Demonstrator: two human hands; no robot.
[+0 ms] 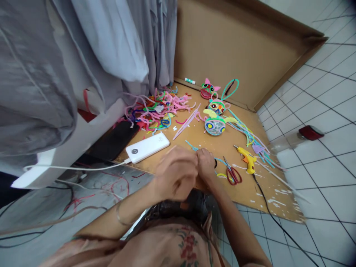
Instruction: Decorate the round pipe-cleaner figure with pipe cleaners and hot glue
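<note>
My left hand (178,172) is curled closed above the table's front edge, slightly blurred. Whatever its fingers may hold is hidden. Right beside it, my right hand (205,162) is closed low over the tabletop. Light blue pipe cleaners (191,145) stick out past its fingertips, and it appears to grip them. To the right of that hand lie red-handled scissors (233,175), with a yellow pipe cleaner piece (221,175) close by. Beyond the hands sits a clear round craft figure (215,127) with blue and yellow eyes and yellow pipe cleaner pieces on top.
A yellow glue gun (247,159) with a black cord lies at right. A white power bank (148,147) with a cable and a black phone (115,141) lie at left. Behind are a pipe cleaner heap (164,107), a bear-eared figure (217,106), a pink-eared figure (207,90) and cardboard (222,48).
</note>
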